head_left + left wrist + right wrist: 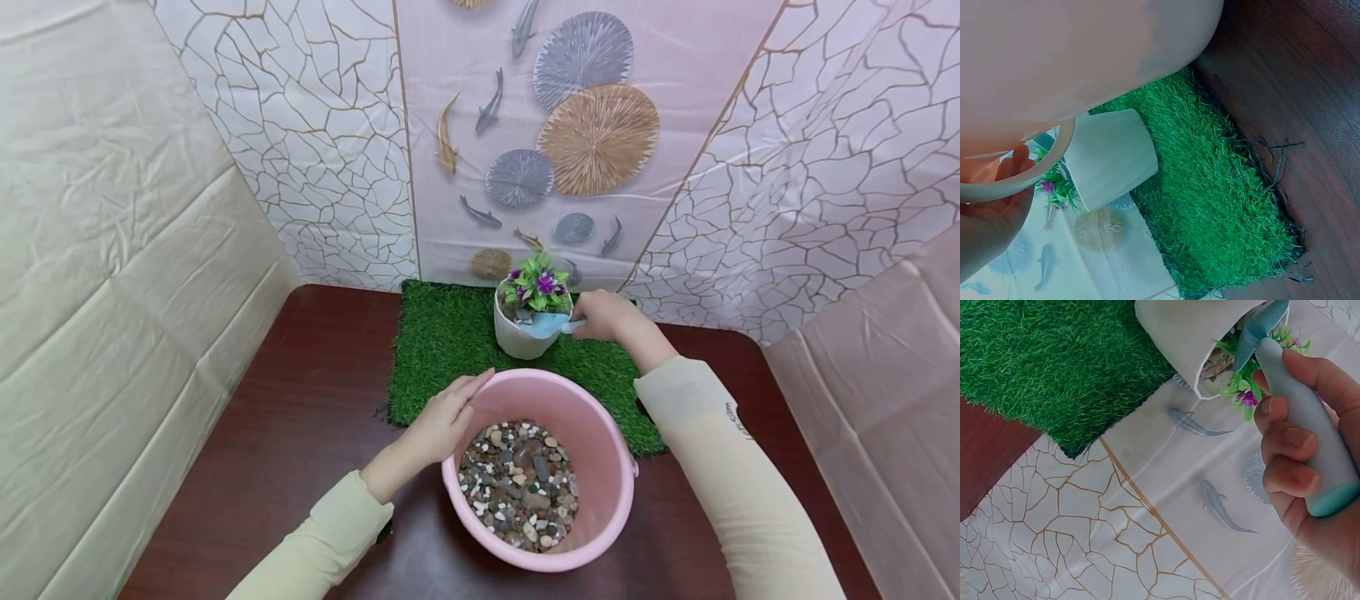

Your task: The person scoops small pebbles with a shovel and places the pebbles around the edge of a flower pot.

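Note:
A pink bucket (621, 467) stands at the front with mixed pebbles (517, 487) in its bottom. My left hand (444, 421) grips its rim on the left; from the left wrist, fingers (1021, 164) show inside the rim. Beyond the bucket is a white pot (517, 340) with a small plant (542, 282) of green leaves and purple flowers. My right hand (607, 315) holds a small garden trowel (546, 324) by its pale grey handle (1300, 419), fingers wrapped round it. The blue blade is tilted over the pot's opening, beside the plant. What lies on the blade is hard to tell.
Under the pot lies a green artificial grass mat (435, 350), reaching beneath the bucket's far side. The dark red-brown table (247, 450) extends to both sides. A patterned cloth backdrop (337, 150) rises behind the table, with pale cloth walls (97, 275) left and right.

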### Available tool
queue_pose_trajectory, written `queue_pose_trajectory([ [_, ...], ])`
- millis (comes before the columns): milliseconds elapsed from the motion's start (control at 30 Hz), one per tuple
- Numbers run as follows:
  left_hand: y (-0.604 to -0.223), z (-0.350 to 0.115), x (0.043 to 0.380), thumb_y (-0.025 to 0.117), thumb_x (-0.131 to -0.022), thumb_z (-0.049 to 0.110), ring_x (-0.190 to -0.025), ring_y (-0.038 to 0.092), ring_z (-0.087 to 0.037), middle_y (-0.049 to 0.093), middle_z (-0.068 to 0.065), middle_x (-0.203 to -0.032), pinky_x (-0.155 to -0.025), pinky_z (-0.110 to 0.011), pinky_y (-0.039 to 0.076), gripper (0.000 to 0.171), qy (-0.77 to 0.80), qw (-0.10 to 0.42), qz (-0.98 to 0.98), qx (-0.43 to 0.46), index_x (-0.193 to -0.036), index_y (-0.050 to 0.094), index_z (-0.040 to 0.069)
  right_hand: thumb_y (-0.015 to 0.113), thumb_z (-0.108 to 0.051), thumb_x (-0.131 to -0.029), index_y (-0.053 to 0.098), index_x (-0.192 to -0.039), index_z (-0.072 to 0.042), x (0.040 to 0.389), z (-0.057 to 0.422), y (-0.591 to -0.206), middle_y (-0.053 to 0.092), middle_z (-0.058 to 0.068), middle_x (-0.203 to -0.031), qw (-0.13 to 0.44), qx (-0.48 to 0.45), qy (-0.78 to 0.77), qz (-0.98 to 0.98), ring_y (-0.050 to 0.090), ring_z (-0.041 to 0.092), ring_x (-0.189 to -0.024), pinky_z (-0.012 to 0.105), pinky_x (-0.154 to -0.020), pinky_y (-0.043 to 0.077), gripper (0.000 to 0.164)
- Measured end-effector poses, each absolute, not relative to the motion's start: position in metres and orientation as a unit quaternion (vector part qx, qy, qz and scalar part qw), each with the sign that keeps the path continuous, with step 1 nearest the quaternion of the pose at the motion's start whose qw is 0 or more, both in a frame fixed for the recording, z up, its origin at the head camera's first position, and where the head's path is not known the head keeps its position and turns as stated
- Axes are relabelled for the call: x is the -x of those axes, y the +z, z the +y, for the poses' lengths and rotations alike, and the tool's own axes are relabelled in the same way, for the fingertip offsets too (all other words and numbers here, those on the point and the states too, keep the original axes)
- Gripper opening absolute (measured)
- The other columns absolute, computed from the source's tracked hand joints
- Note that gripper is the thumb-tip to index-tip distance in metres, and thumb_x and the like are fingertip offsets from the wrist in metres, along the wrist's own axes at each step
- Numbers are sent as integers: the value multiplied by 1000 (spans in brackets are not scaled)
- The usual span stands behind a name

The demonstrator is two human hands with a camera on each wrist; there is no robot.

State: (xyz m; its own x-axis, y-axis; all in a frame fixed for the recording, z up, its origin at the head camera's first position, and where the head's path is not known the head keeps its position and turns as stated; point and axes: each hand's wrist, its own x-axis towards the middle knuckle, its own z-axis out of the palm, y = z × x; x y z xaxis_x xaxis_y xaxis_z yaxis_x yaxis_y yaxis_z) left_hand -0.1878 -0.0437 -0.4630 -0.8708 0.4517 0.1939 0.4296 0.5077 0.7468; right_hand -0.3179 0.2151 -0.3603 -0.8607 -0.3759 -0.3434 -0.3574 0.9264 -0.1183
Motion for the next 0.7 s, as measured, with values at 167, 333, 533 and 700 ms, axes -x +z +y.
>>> queue_pose_trajectory([
  [167, -462, -44, 187, 40, -93, 0, -122, 52, -32, 51, -15, -135, -104, -45, 42, 53, 426, 12, 868, -253, -145, 37, 9, 63, -15, -84, 73, -101, -3, 317, 215, -357, 71, 13, -100, 184, 190, -20, 964, 62, 21, -76, 39, -72, 52, 23],
  [333, -461, -43, 187, 40, -93, 0, -123, 51, -33, 51, -15, -135, -105, -46, 42, 53, 429, 11, 868, -251, -145, 37, 9, 63, -14, -83, 74, -94, -4, 317, 214, -353, 71, 7, -87, 185, 188, -18, 964, 53, 17, -65, 31, -63, 45, 19],
  [533, -461, -43, 187, 41, -93, 0, -123, 51, -33, 51, -15, -135, -105, -46, 42, 53, 424, 15, 870, -249, -145, 37, 10, 62, -13, -82, 71, -79, -7, 316, 212, -347, 59, 1, -67, 190, 190, -9, 963, 42, 15, -58, 27, -56, 37, 11],
  [700, -461, -43, 186, 41, -93, 0, -122, 52, -33, 51, -15, -134, -104, -46, 42, 53, 425, 15, 871, -248, -145, 37, 10, 61, -13, -83, 69, -78, -6, 316, 211, -344, 55, 0, -64, 196, 191, -5, 962, 40, 14, -57, 27, -56, 36, 12],
])
